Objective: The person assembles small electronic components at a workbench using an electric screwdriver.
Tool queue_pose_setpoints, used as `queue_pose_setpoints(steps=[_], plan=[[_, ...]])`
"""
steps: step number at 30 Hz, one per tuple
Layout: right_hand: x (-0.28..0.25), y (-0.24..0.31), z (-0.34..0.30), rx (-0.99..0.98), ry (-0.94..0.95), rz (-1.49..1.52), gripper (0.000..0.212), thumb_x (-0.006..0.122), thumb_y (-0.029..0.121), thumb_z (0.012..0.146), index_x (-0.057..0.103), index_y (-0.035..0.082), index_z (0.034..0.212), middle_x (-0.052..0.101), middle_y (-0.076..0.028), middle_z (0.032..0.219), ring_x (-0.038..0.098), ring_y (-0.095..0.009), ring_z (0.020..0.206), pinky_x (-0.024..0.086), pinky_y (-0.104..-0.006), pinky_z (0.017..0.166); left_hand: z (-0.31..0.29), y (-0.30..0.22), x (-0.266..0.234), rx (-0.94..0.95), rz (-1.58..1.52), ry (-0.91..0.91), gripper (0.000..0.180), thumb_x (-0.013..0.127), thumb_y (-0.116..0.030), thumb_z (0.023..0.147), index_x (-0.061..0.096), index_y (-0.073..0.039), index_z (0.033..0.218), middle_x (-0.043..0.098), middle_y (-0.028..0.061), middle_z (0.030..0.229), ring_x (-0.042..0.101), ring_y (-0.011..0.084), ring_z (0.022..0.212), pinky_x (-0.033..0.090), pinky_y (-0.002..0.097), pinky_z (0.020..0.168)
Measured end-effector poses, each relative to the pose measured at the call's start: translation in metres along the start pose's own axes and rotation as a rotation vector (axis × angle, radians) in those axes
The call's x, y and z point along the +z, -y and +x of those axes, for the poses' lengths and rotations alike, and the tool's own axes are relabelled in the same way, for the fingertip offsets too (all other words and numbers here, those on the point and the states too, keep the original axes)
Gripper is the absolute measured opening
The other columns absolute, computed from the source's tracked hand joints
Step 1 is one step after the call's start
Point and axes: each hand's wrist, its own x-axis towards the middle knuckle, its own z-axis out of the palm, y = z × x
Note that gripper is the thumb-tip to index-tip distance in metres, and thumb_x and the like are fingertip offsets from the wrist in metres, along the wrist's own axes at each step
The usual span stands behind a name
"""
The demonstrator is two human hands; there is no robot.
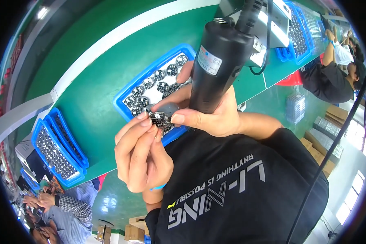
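My left hand point(144, 156) pinches a small round black circuit board point(160, 118) between thumb and fingertips. My right hand point(217, 116) is wrapped around a thick black corded electric screwdriver point(219, 61); its working end is hidden by the hand. The right thumb reaches over to the board's edge, and a grey rounded piece point(169, 108) shows between that thumb and a finger. Just beyond both hands lies a blue tray point(120, 99) with a white lining, where several similar round boards point(158, 75) rest.
Blue trays point(57, 150) full of small parts stand at the left on the green table point(97, 61). More blue trays point(297, 36) are at the far right. A black cable point(268, 36) runs beside the screwdriver. Co-workers sit at lower left point(69, 215) and far right point(327, 81).
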Motion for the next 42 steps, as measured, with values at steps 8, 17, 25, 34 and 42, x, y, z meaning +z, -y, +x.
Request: queue_pose_setpoints(steps=[8, 17, 25, 34, 42], plan=[[0.004, 0.001, -0.008, 0.099, -0.04, 0.201, 0.043, 0.064, -0.006, 0.09, 0.042, -0.009, 0.127, 0.065, -0.023, 0.119, 0.068, -0.016, 0.093, 0.056, -0.0281, 0.076, 0.005, 0.001, -0.004, 0.071, 0.067, 0.052, 0.017, 0.074, 0.013, 0.074, 0.069, 0.007, 0.089, 0.069, 0.0174, 0.092, 0.07, 0.0351, 0.089, 0.06, 0.0379, 0.076], [0.006, -0.003, -0.006, -0.001, -0.059, 0.178, 0.022, 0.065, -0.009, 0.087, 0.064, -0.014, 0.109, 0.053, -0.013, 0.115, 0.069, -0.019, 0.087, 0.058, -0.0299, 0.072, 0.011, 0.001, 0.002, 0.134, 0.102, 0.129, 0.019, 0.075, 0.013, 0.074, 0.07, 0.007, 0.091, 0.068, 0.0161, 0.096, 0.07, 0.0349, 0.09, 0.06, 0.0377, 0.076], [0.003, -0.003, -0.007, 0.037, -0.11, -0.004, 0.016, 0.067, -0.01, 0.086, 0.066, -0.009, 0.101, 0.055, -0.011, 0.114, 0.069, -0.018, 0.084, 0.059, -0.029, 0.071, 0.007, -0.001, 0.006, 0.221, 0.176, 0.137, 0.016, 0.073, 0.013, 0.077, 0.069, 0.008, 0.092, 0.066, 0.0157, 0.098, 0.071, 0.0345, 0.091, 0.061, 0.038, 0.076], [-0.004, -0.007, -0.001, -0.042, -0.144, -0.122, 0.015, 0.072, -0.008, 0.081, 0.068, -0.006, 0.096, 0.058, -0.01, 0.11, 0.061, -0.011, 0.087, 0.05, -0.0258, 0.072, 0.007, 0.004, 0.011, 0.158, 0.126, 0.225, 0.027, 0.074, 0.014, 0.072, 0.072, 0.004, 0.096, 0.066, 0.0146, 0.1, 0.068, 0.0356, 0.099, 0.059, 0.0413, 0.08], [-0.003, -0.007, 0.004, -0.041, -0.125, -0.053, 0.024, 0.068, -0.004, 0.087, 0.056, -0.006, 0.108, 0.067, -0.014, 0.109, 0.065, -0.014, 0.082, 0.053, -0.025, 0.07, 0.009, 0.017, 0.001, 0.161, 0.141, 0.227, 0.031, 0.076, 0.013, 0.068, 0.074, 0.001, 0.097, 0.07, 0.0169, 0.104, 0.07, 0.0349, 0.091, 0.058, 0.0404, 0.08]])
